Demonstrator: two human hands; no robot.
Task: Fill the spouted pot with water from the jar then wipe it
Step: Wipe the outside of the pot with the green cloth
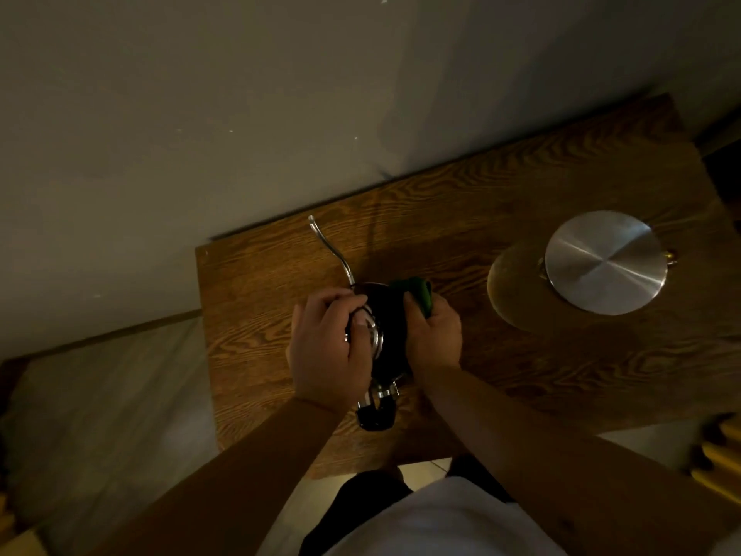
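While the left hand [326, 347] curls over the lid and top of the spouted pot [385, 331], its grip closed there to steady the vessel, the right hand [435, 329] presses a bunched green cloth [415, 294] against the pot's right flank, fingers closed around the fabric. Judging by this, the wiping step is in hand and the filling looks done. The pot stands near the middle of the wooden worktop [481, 379], its thin gooseneck spout [331, 246] curving away toward the far left and its dark handle [377, 415] pointing to the near edge. Its body is dark and glossy, with bright metal fittings. Next the cloth probably needs to travel round the curved wall, which calls for turning the pot or shifting the steadying hand without tipping it. At the right rests a brushed-metal disc [605, 262] on a round mat; whether that belongs to the jar I cannot tell.
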